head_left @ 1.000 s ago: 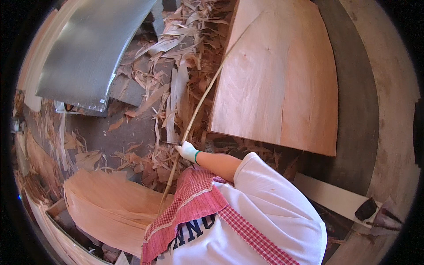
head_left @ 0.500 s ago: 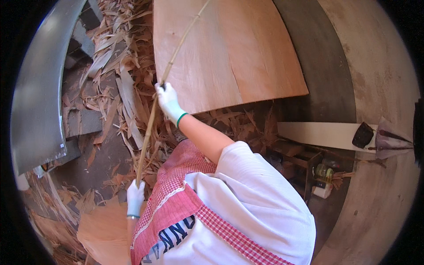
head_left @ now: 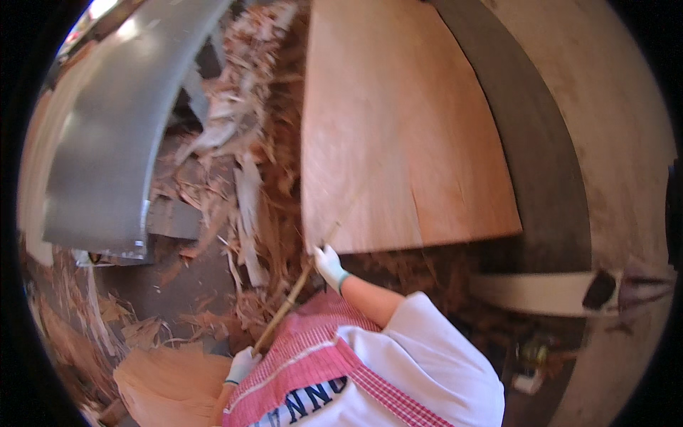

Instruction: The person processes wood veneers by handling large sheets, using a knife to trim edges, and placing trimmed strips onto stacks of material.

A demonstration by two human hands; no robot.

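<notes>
A thin bamboo pole (head_left: 286, 304) runs slantwise in front of me, rising from lower left to upper right. My right hand (head_left: 329, 267), in a white glove with a green cuff, is closed around it beside the near left corner of a wide wooden sheet (head_left: 388, 149). Lower down, close to my red checked apron (head_left: 320, 317), my left hand (head_left: 243, 365) grips the same pole, also gloved in white. Past my right hand the pole's far part passes over the wooden sheet, where motion blur makes it faint.
Torn veneer strips (head_left: 249, 206) litter the floor left of the sheet. A grey metal-like panel (head_left: 107, 156) and a grey block (head_left: 173, 217) are farther left. Tan sheets (head_left: 167, 381) lie at lower left. A pale board (head_left: 530, 292) juts from the right beside a concrete strip (head_left: 612, 142).
The view has shifted, so the sheet and floor sit lower and farther right. My right hand is now nearer my left, with both still on the pole, which slants more to the right.
</notes>
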